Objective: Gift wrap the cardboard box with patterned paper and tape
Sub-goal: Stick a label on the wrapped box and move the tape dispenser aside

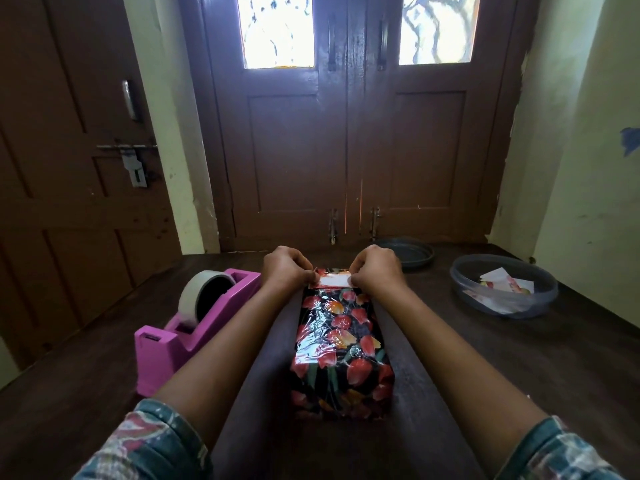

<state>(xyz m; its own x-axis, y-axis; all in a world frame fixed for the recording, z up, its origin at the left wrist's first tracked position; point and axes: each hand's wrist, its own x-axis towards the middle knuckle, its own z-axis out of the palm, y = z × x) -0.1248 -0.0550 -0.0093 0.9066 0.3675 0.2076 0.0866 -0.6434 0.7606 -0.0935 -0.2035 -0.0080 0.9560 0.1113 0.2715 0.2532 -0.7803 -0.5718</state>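
A single wide-angle view from the person's head looks forward and down, close over the dark surface point(519, 358), with the left hand point(285, 268) and right hand point(375, 268) side by side near mid-frame and a brown double door point(346, 140) filling the view beyond the hands

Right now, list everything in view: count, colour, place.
wrapped box: one, black with red flowers, table centre
white strip: one, white, box's far end
tape dispenser: one, pink, left of box
tape roll: one, grey, on dispenser
tub: one, clear, far right, paper scraps inside
dish: one, dark, beyond right hand
table: one, dark brown
double door: one, brown, behind table
side door: one, brown, far left
left hand: one, pinching strip's left end
right hand: one, pinching strip's right end
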